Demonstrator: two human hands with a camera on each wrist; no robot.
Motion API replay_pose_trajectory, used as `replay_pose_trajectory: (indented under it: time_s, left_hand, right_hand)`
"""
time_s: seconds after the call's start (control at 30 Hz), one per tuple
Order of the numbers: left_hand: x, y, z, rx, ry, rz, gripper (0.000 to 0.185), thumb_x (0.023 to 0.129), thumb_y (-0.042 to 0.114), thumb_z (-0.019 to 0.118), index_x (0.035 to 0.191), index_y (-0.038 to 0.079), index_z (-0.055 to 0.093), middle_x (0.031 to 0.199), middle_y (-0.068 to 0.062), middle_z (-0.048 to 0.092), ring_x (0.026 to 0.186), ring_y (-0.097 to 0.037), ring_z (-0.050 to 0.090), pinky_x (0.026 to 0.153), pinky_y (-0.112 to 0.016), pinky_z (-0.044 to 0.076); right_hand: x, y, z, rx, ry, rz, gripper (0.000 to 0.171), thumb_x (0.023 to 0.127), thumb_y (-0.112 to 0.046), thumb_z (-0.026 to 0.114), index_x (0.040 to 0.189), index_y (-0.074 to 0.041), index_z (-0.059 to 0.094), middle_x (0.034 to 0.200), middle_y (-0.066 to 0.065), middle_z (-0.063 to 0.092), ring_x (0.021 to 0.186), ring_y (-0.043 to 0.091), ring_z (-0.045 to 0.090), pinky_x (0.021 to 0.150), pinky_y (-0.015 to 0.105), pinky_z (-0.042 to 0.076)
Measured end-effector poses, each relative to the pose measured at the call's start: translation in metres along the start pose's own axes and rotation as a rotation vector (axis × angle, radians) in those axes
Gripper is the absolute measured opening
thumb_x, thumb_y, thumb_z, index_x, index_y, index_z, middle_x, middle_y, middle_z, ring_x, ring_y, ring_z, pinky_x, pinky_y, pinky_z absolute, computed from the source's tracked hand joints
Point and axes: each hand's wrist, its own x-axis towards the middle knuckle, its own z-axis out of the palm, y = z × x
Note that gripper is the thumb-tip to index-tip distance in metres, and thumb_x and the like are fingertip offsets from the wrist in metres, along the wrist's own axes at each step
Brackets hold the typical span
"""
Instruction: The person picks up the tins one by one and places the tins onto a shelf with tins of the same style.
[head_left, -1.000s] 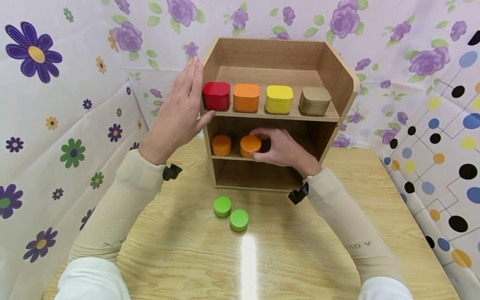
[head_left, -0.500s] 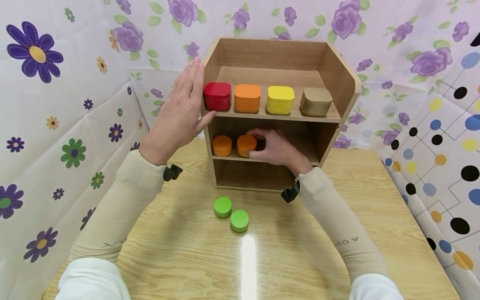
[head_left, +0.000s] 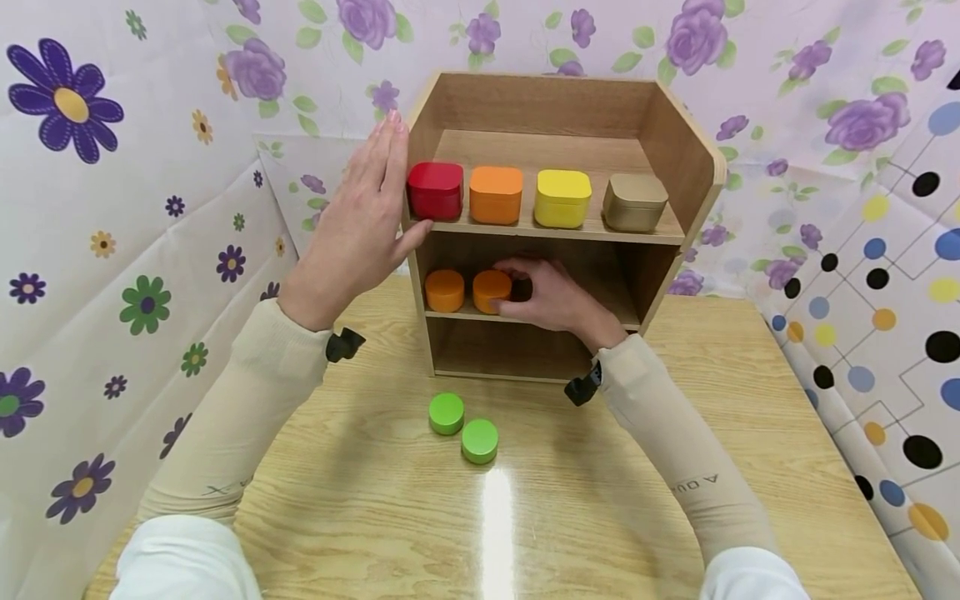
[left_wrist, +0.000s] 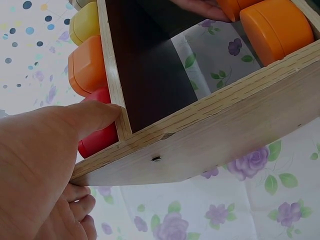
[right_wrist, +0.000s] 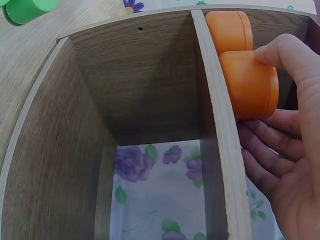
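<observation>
A small wooden shelf unit [head_left: 678, 142] stands at the back of the table [head_left: 375, 500], open at the front and with three levels. On the top shelf four lidded boxes sit in a row near the front lip: a red box [head_left: 434, 190], an orange box [head_left: 495, 194], a yellow box [head_left: 562, 198] and a tan box [head_left: 634, 202], each just beside the next, lids on, so what is inside cannot be told. On the middle shelf a first orange puck [head_left: 444, 290] stands near the left wall, and a second orange puck [head_left: 491, 291] sits just beside it at the shelf's front edge. The right hand [head_left: 551, 293] reaches into this level, thumb and fingers curled round the second puck. The right part of the middle shelf lies in shadow behind the hand. The bottom level shows only bare wood.

The left hand [head_left: 358, 225] lies flat against the unit's outer left wall, fingers straight, the thumb hooked over the front edge by the red box.

In front of the unit two green pucks [head_left: 462, 427] rest on the table, touching each other, with bare tabletop around them
</observation>
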Motion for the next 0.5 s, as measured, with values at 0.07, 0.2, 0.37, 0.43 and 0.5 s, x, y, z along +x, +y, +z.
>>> replay_pose_trajectory:
  time_s: [0.07, 0.2, 0.37, 0.43, 0.5]
  left_hand:
    - [0.000, 0.000, -0.001, -0.002, -0.004, -0.002, 0.098, 0.100, 0.025, 0.071, 0.167, -0.005, 0.006, 0.178, -0.021, 0.008, 0.166, -0.036, 0.011, 0.138, -0.043, 0.009]
    - [0.000, 0.000, 0.000, -0.006, -0.002, 0.002, 0.098, 0.100, 0.025, 0.071, 0.167, -0.005, 0.006, 0.178, -0.022, 0.009, 0.166, -0.036, 0.011, 0.138, -0.043, 0.009]
    - [0.000, 0.000, 0.001, 0.003, 0.010, 0.007, 0.097, 0.100, 0.025, 0.071, 0.167, -0.006, 0.007, 0.177, -0.023, 0.009, 0.166, -0.037, 0.012, 0.138, -0.043, 0.010]
    - [0.000, 0.000, 0.001, 0.001, 0.003, 0.000, 0.098, 0.100, 0.025, 0.071, 0.167, -0.005, 0.006, 0.178, -0.022, 0.009, 0.167, -0.036, 0.011, 0.138, -0.043, 0.009]
    - [0.000, 0.000, 0.001, -0.004, -0.006, -0.005, 0.098, 0.100, 0.025, 0.071, 0.167, -0.005, 0.005, 0.178, -0.021, 0.008, 0.167, -0.036, 0.010, 0.138, -0.042, 0.009]
  right_hand:
    - [-0.003, 0.000, -0.002, -0.012, -0.002, 0.004, 0.059, 0.092, -0.034, 0.079, 0.141, -0.006, 0.064, 0.132, 0.013, 0.072, 0.122, 0.028, 0.067, 0.110, 0.047, 0.054]
    - [-0.011, -0.003, -0.010, -0.056, -0.001, 0.019, 0.064, 0.091, -0.039, 0.081, 0.143, -0.006, 0.063, 0.133, 0.013, 0.072, 0.124, 0.027, 0.067, 0.112, 0.047, 0.053]
    - [-0.023, -0.010, -0.021, -0.091, 0.004, -0.017, 0.063, 0.089, -0.038, 0.084, 0.140, -0.005, 0.065, 0.132, 0.012, 0.074, 0.124, 0.027, 0.069, 0.112, 0.048, 0.053]
    - [-0.029, -0.013, -0.025, -0.103, 0.005, -0.045, 0.063, 0.089, -0.037, 0.085, 0.139, -0.005, 0.066, 0.131, 0.011, 0.074, 0.123, 0.027, 0.069, 0.112, 0.048, 0.054]
    - [-0.035, -0.016, -0.027, -0.114, 0.004, -0.072, 0.063, 0.088, -0.037, 0.085, 0.139, -0.005, 0.066, 0.131, 0.011, 0.074, 0.123, 0.026, 0.068, 0.111, 0.048, 0.054]
